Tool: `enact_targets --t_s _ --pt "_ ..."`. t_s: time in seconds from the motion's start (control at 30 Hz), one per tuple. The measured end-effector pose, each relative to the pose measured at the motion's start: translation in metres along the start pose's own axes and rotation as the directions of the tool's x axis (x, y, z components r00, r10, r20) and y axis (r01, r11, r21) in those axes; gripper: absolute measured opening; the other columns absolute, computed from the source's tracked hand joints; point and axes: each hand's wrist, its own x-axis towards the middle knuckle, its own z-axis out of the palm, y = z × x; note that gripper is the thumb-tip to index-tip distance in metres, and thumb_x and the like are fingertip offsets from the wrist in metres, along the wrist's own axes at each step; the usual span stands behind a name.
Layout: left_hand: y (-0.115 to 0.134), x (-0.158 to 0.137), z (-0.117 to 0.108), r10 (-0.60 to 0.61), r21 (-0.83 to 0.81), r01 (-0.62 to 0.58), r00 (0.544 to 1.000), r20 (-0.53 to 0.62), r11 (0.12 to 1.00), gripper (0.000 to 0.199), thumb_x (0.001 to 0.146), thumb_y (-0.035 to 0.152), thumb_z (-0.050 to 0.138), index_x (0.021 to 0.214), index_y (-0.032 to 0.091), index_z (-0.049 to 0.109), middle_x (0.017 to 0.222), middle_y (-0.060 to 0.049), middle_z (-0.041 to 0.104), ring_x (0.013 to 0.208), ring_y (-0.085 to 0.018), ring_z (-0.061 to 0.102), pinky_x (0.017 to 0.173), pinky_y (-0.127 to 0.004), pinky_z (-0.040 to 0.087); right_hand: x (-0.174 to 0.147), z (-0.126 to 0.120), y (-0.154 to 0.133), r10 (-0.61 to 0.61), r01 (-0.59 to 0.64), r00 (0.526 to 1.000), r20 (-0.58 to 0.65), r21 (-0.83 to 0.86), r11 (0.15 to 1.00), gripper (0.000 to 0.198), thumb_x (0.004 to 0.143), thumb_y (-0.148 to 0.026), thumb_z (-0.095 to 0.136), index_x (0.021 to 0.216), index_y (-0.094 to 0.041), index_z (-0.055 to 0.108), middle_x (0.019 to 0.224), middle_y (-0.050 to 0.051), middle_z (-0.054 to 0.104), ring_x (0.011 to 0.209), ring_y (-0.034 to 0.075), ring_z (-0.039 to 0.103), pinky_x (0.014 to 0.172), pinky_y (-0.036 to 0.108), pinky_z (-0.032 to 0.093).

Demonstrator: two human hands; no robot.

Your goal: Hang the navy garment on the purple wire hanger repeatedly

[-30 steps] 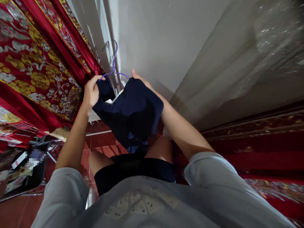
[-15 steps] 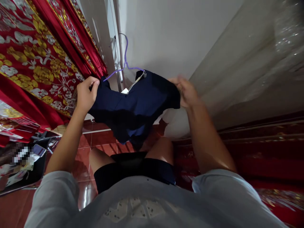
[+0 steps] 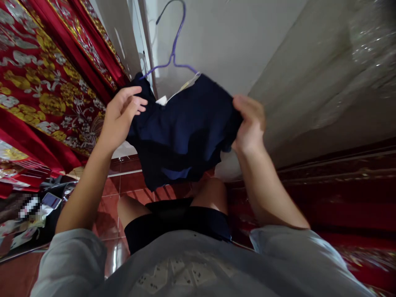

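A dark navy short-sleeved shirt (image 3: 185, 119) hangs spread on a purple wire hanger (image 3: 173, 57), whose hook points up in front of the pale wall. A small white tag (image 3: 161, 100) shows at the neckline. My left hand (image 3: 120, 113) rests against the shoulder on the left, its fingers loose and apart over the cloth. On the other side, my right hand (image 3: 250, 123) is closed on the sleeve edge, thumb and fingertips partly hidden by the fabric. The shirt's lower part droops in dark folds above my knees.
Red cloth with gold and silver flowers (image 3: 55, 90) hangs close on the left. Plastic-like sheeting (image 3: 309, 99) covers the right side. At lower left, a dark tray (image 3: 51, 225) holds a phone (image 3: 51, 201) and papers. Red tiles (image 3: 108, 222) form the floor.
The shirt and hanger have risen and come nearer, shifting slightly right. My left hand's fingers have loosened from a pinch and spread over the shoulder. My right hand keeps the sleeve.
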Motion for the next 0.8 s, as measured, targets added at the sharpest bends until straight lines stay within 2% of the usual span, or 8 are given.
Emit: enact_targets --t_s 0.1,0.23,0.3,0.4,0.5,0.57,0.7,0.8 --pt "0.001 -0.014 0.014 -0.236 -0.243 0.261 0.963 0.127 0.934 0.043 0.102 0.051 0.059 0.127 0.017 0.06 0.113 -0.011 0.074 0.11 -0.026 0.072 0.098 -0.043 0.058 -0.043 0.015 -0.005 -0.017 0.07 0.941 0.339 -0.143 0.987 0.031 0.095 -0.047 0.066 0.082 -0.02 0.057 0.069 -0.002 0.047 0.063 0.012 0.045 0.062 0.028 0.038" --pt "-0.012 -0.042 0.01 -0.487 -0.402 0.499 0.862 0.139 0.768 0.028 0.101 0.039 0.059 0.114 0.015 0.063 0.09 -0.008 0.07 0.092 -0.023 0.073 0.086 -0.038 0.06 -0.073 0.033 -0.011 0.079 0.174 0.54 0.838 -0.203 0.964 0.029 0.106 -0.046 0.051 0.096 -0.02 0.06 0.088 0.003 0.064 0.079 0.015 0.059 0.074 0.03 0.047" --pt "-0.014 -0.06 -0.002 -0.54 -0.355 0.566 0.822 0.181 0.744 0.024 0.098 0.037 0.065 0.111 0.016 0.065 0.076 -0.004 0.063 0.073 -0.02 0.069 0.072 -0.033 0.059 -0.07 0.035 -0.002 0.12 0.161 0.428 0.896 -0.206 0.965 0.029 0.107 -0.046 0.049 0.106 -0.02 0.062 0.101 0.006 0.069 0.091 0.018 0.064 0.084 0.033 0.051" --pt "-0.003 -0.083 -0.024 -0.534 -0.132 0.595 0.783 0.319 0.793 0.03 0.097 0.043 0.07 0.112 0.018 0.071 0.064 -0.001 0.053 0.053 -0.015 0.054 0.055 -0.028 0.049 -0.052 0.033 0.027 0.08 0.236 0.587 0.805 -0.265 0.935 0.032 0.105 -0.047 0.053 0.122 -0.022 0.061 0.121 0.011 0.065 0.115 0.024 0.063 0.105 0.043 0.05" --pt "0.018 -0.095 -0.038 -0.484 0.062 0.497 0.796 0.364 0.865 0.03 0.097 0.048 0.07 0.103 0.02 0.076 0.058 0.002 0.045 0.046 -0.01 0.041 0.046 -0.024 0.036 -0.034 0.03 0.058 0.023 0.294 0.75 0.661 -0.364 0.884 0.048 0.099 -0.053 0.06 0.138 -0.025 0.057 0.147 0.015 0.05 0.149 0.032 0.04 0.123 0.056 0.034" --pt "0.028 -0.095 -0.043 -0.409 0.126 0.389 0.854 0.322 0.912 0.024 0.095 0.044 0.074 0.092 0.021 0.077 0.055 0.002 0.043 0.046 -0.01 0.039 0.046 -0.024 0.035 -0.026 0.026 0.07 0.093 0.219 0.743 0.663 -0.372 0.902 0.048 0.096 -0.059 0.061 0.13 -0.024 0.064 0.141 0.014 0.057 0.146 0.034 0.044 0.12 0.056 0.039" --pt "0.023 -0.079 -0.048 -0.161 0.222 0.132 0.98 0.116 0.966 0.018 0.089 0.037 0.08 0.078 0.024 0.074 0.057 0.002 0.053 0.049 -0.012 0.047 0.053 -0.029 0.045 -0.014 0.014 0.069 0.302 -0.087 0.625 0.72 -0.32 0.943 0.049 0.089 -0.067 0.068 0.082 -0.019 0.071 0.079 0.004 0.067 0.078 0.018 0.065 0.075 0.033 0.056" --pt "0.009 -0.058 -0.049 0.015 0.321 0.01 0.997 -0.073 0.947 0.014 0.091 0.037 0.077 0.082 0.025 0.075 0.068 0.0 0.066 0.06 -0.017 0.06 0.061 -0.032 0.051 0.001 0.016 0.056 0.313 -0.258 0.774 0.55 -0.177 0.95 0.053 0.074 -0.071 0.08 0.084 -0.02 0.069 0.075 0.001 0.067 0.07 0.015 0.063 0.062 0.028 0.052"
